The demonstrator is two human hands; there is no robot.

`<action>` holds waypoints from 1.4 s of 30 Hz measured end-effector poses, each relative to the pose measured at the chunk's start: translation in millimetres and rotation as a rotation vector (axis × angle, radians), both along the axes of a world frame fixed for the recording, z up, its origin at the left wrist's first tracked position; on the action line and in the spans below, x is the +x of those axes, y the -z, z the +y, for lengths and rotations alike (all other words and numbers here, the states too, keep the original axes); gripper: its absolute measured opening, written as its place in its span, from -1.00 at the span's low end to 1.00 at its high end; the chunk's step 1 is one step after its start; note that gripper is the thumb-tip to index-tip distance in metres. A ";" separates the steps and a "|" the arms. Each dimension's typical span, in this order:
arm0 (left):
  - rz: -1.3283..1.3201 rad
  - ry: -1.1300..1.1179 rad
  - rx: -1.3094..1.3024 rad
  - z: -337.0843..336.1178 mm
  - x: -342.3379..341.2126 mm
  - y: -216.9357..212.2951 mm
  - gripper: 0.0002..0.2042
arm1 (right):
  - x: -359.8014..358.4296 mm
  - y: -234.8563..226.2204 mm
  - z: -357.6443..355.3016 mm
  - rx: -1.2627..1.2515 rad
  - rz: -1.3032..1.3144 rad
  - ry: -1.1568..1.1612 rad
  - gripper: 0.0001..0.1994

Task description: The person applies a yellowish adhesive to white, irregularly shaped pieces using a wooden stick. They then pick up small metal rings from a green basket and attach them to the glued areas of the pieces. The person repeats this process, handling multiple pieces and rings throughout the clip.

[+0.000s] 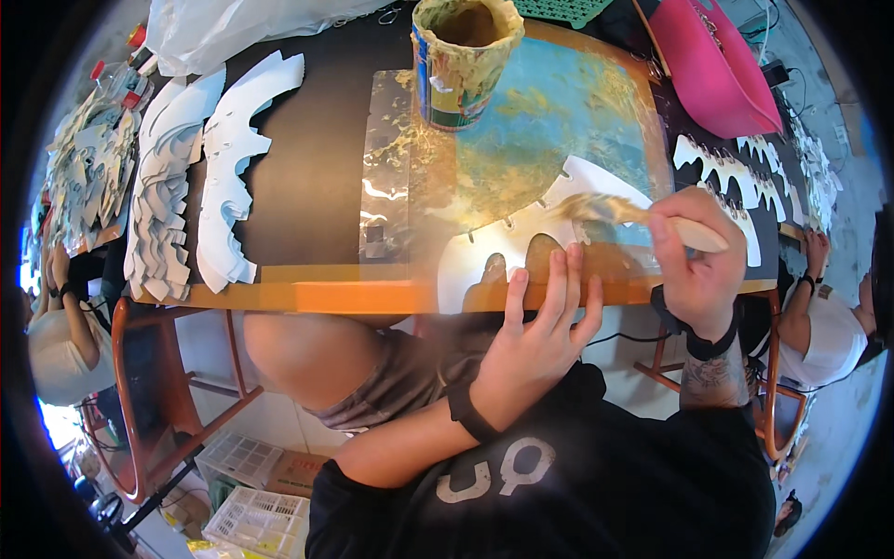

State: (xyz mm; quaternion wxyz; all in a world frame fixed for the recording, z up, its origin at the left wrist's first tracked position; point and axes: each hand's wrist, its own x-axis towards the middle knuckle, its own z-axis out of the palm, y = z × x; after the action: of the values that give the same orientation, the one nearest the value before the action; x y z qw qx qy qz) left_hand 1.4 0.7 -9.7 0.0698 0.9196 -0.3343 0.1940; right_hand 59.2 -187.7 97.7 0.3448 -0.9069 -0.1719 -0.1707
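In front of me lies a white curved cut-out piece (475,253) with notched, scalloped edges, near the front edge of the work table. My left hand (549,326) rests its spread fingertips on or beside the piece's near edge. My right hand (700,256) grips a brush (698,235) by its pale wooden handle. The brush's bristles, smeared yellowish and blurred, lie over the upper part of the piece. Under the piece is a clear sheet (549,93) over a blue area, stained with dried yellowish matter. Behind it stands a can (452,98) with a thickly crusted rim.
Stacked white cut-outs (168,186) and a further white piece (228,177) lie at the left. A pink basket (712,70) stands at the far right above more scalloped pieces (731,172). A white plastic bag (251,33) sits at the back. Other people (60,345) sit at both sides.
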 end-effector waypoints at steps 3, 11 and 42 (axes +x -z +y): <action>-0.001 -0.001 -0.009 -0.7 0.0 1.3 -0.56 | -2.0 -0.1 -1.5 0.052 -0.042 0.019 -0.95; -0.022 -0.010 -0.022 1.4 0.6 3.0 -0.57 | 10.6 -19.4 -30.1 0.048 -0.129 0.186 -0.92; 0.046 0.101 0.040 17.3 6.6 -7.2 -0.49 | 127.9 -137.6 54.6 0.157 -0.025 -0.173 -0.91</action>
State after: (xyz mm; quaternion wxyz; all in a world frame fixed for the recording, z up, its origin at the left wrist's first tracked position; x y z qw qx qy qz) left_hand 8.0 18.0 -2.5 0.0687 0.9070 -0.3823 0.1625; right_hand 187.1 -133.1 235.3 0.4261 -0.8565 -0.2401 -0.1646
